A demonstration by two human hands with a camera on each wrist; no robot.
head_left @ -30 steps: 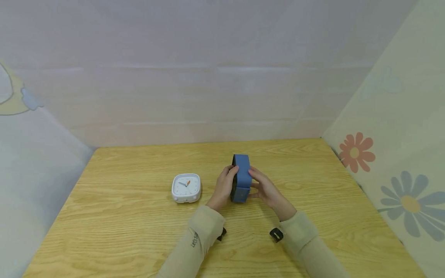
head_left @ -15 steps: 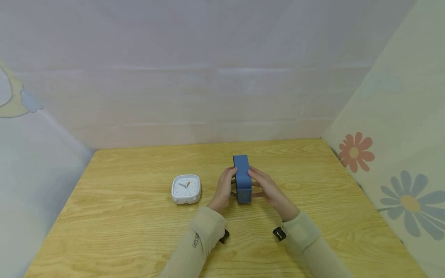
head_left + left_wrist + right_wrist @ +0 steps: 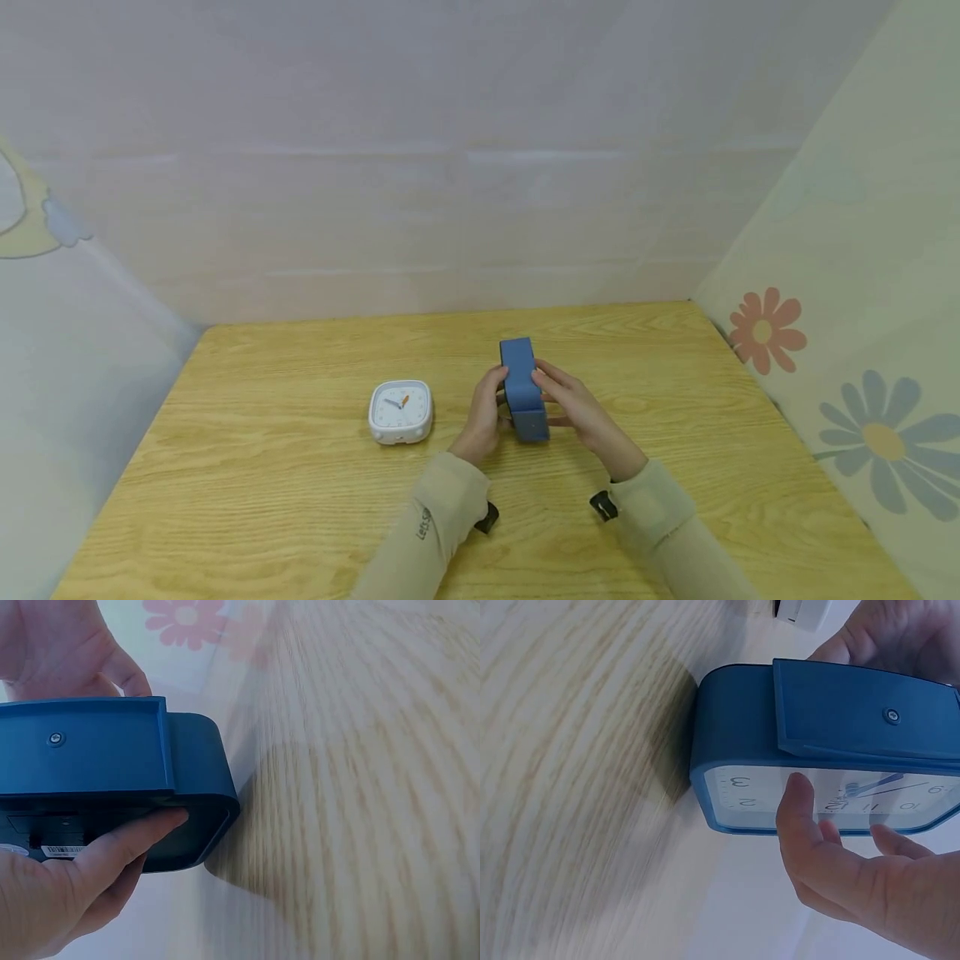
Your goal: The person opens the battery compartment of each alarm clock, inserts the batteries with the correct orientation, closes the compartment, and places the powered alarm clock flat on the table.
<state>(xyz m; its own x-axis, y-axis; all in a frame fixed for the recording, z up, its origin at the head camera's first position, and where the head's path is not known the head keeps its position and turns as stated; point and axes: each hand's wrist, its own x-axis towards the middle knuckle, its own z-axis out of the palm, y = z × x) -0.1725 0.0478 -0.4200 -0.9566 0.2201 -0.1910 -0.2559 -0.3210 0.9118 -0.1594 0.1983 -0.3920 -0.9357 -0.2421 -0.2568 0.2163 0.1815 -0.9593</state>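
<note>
Between my two hands is a blue alarm clock [image 3: 521, 379], standing on edge, its narrow side toward the head camera. My left hand [image 3: 483, 417] holds it from the left, fingers lying on the black back [image 3: 199, 832], which carries a barcode label. From the other side my right hand [image 3: 573, 408] grips it, with fingertips against the white dial [image 3: 742, 791]. A screw shows in the blue base in both wrist views. Whether the clock touches the table or hovers just above it, I cannot tell.
A white square alarm clock [image 3: 401, 412] lies face up to the left of my hands on the wooden table [image 3: 285, 483]. Pale cloth walls surround the table at the back and sides; the right one [image 3: 847, 333] has printed flowers.
The blue clock has turned between my hands: its near end has swung right, and the black back has gone from the head view. Both hands have shifted only slightly with it.
</note>
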